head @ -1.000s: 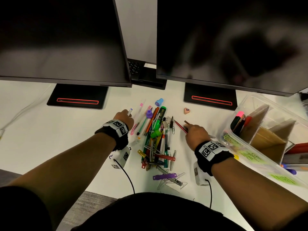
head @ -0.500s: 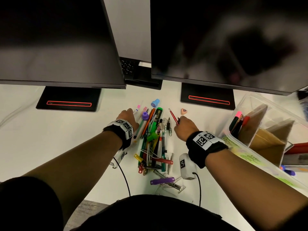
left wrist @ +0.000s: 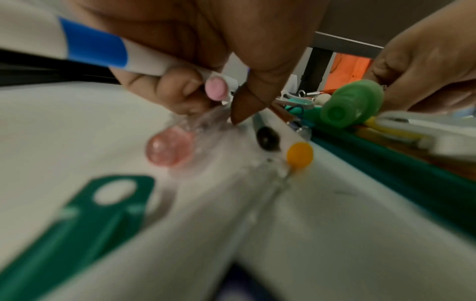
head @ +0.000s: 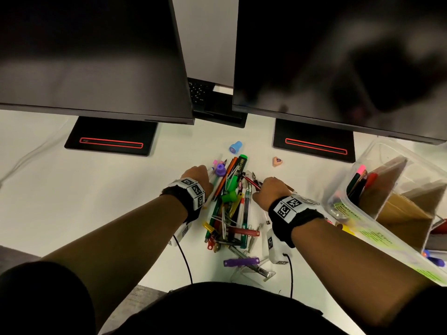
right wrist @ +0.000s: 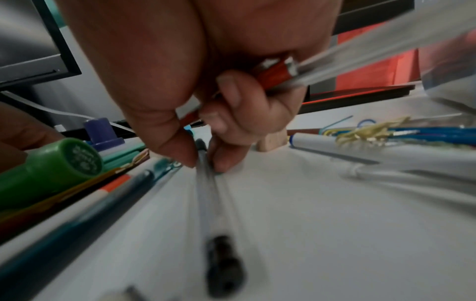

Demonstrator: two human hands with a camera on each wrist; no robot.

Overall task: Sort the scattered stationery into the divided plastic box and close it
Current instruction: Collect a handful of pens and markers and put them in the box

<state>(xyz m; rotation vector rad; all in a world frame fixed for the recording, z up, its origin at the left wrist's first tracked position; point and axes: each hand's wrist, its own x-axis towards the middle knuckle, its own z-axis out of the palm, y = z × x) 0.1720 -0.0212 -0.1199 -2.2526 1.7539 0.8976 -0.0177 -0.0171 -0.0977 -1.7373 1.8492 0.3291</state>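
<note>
Since the earlier shot both hands have slid in tight against the pile of pens: the left hand now sits right on its left edge and the right hand has come back toward us along its right edge.

Up close, we see the left hand clenched around a white pen with a blue band, long axis running from the upper left down into the palm. A pink-capped pen is tucked in the same curled fingers, its cap end toward the wrist. Just below the thumb tip lies a clear pen with a pink end, pointing at the camera, and beside it one with a yellow end.

The right hand is grasping too. A red pen and a clear pen are held in the curled fingers, both angled up and to the right. Thumb and forefinger pinch a third, a thin clear pen with a black tip, lying flat on the desk and running straight from the fingertips toward the wrist. So we count three in the right hand and two in the left.

Left of the thumb sits one fat green marker. The plastic box stands open to the right of the right hand, well apart from the fingers, with a few markers standing in its far compartment. Beyond the fingers lie one blue cap and one small heart-shaped eraser, under two dark monitors.
</note>
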